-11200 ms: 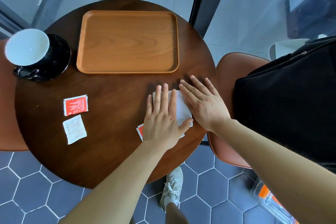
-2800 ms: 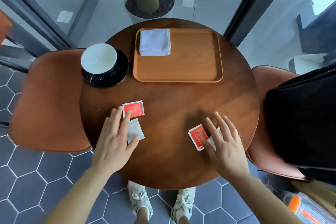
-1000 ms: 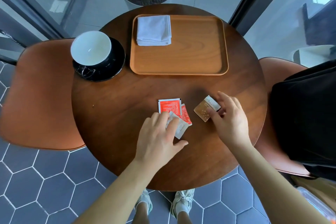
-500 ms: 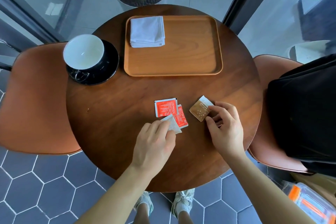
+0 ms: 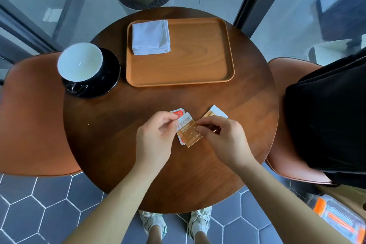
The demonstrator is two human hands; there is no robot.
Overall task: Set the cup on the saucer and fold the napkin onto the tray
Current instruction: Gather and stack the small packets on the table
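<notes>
Matt wooden tray (image 5: pixel 198 61); glossy black saucer (image 5: pixel 111 77)

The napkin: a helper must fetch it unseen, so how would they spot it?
Find the round wooden table, then the wooden tray at its far side. The napkin lies in the tray's far left corner: the only white folded cloth.

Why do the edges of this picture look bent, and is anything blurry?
Head view: the wide-angle lens bows the window frames and stretches the floor tiles. The packets between both hands are slightly soft. Daylight is even, with faint glare on the cup.
</notes>
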